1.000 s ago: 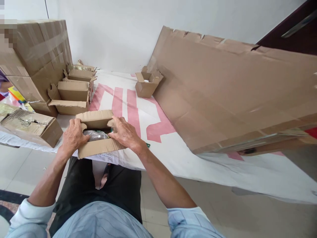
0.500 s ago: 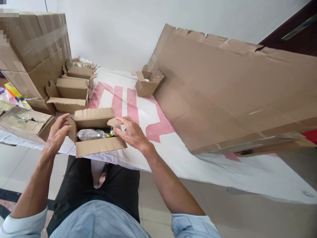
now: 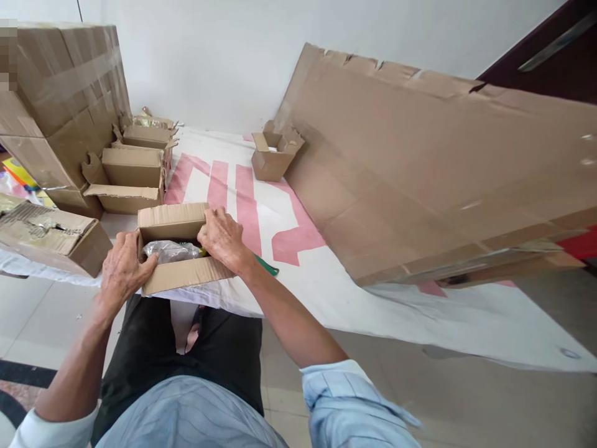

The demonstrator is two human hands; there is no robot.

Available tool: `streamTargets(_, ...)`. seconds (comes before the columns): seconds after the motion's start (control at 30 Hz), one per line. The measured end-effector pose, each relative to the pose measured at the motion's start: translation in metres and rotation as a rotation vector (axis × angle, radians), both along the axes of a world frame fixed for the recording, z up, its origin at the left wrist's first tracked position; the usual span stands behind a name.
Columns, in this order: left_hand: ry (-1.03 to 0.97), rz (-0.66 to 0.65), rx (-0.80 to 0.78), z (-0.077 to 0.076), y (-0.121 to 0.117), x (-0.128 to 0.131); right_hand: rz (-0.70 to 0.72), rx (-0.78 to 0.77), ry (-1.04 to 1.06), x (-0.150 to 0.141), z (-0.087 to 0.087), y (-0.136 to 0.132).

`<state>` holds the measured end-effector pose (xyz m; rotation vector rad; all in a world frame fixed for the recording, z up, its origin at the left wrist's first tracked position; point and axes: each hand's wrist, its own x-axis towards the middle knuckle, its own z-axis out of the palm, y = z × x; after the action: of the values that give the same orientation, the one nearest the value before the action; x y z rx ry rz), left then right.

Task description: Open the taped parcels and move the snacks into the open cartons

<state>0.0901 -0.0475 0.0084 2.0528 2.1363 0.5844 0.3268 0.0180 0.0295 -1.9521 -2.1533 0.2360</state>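
Between the two hands sits the open box (image 3: 191, 274), near the front edge of the cloth-covered table (image 3: 308, 295). The left hand (image 3: 120, 267) clamps its left end, thumb spread from the fingers over the near corner; the right hand (image 3: 224, 236) has its fingers bent close together, pinching the right end. A clear plastic bag (image 3: 170, 250) lies inside the box, so the filling looks at least partly done; whether more belongs in there cannot be told. Both long flaps stand open, so closing looks undone. Left of the box is a carton with a torn top (image 3: 51, 230); beyond it to the left, another box (image 3: 128, 200) gapes open, and farther off to the right, a small box (image 3: 270, 165) has its flaps up. Just right of it lies a green item (image 3: 267, 264), partly hidden by the forearm.
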Motion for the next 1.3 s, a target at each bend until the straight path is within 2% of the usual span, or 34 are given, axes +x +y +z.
streamTargets(0.17,-0.06,-0.019,0.102,-0.015,-0.001,-0.001,-0.037,-0.023,-0.012,0.012,0.007,0.013)
streamTargets(0.33,-0.079,-0.063,0.185,-0.026,0.0,-0.004,-0.039,-0.031,0.071,0.026,0.007,0.012)
streamTargets(0.57,-0.066,-0.116,0.305,-0.033,0.0,0.002,0.016,-0.111,-0.087,0.003,0.01,0.022)
streamTargets(0.67,-0.056,-0.115,0.303,-0.034,-0.001,0.002,0.038,-0.147,-0.153,-0.003,0.01,0.027)
streamTargets(0.8,-0.078,-0.12,0.289,-0.035,0.0,0.002,0.03,-0.112,-0.13,-0.001,0.007,0.022)
streamTargets(0.97,-0.109,-0.116,0.28,-0.035,0.0,0.002,0.015,-0.071,0.08,0.019,0.007,0.028)
streamTargets(1.07,-0.123,-0.137,0.278,-0.035,0.0,0.0,0.075,-0.136,0.307,0.045,0.007,0.039)
streamTargets(1.13,-0.146,-0.156,0.274,-0.036,0.0,-0.002,0.102,-0.152,0.374,0.062,0.007,0.045)
streamTargets(1.2,-0.17,-0.168,0.265,-0.037,0.001,-0.004,0.109,-0.089,0.314,0.074,0.006,0.046)
streamTargets(1.3,-0.201,-0.19,0.233,-0.039,0.003,-0.008,0.157,0.035,0.084,0.077,0.002,0.04)
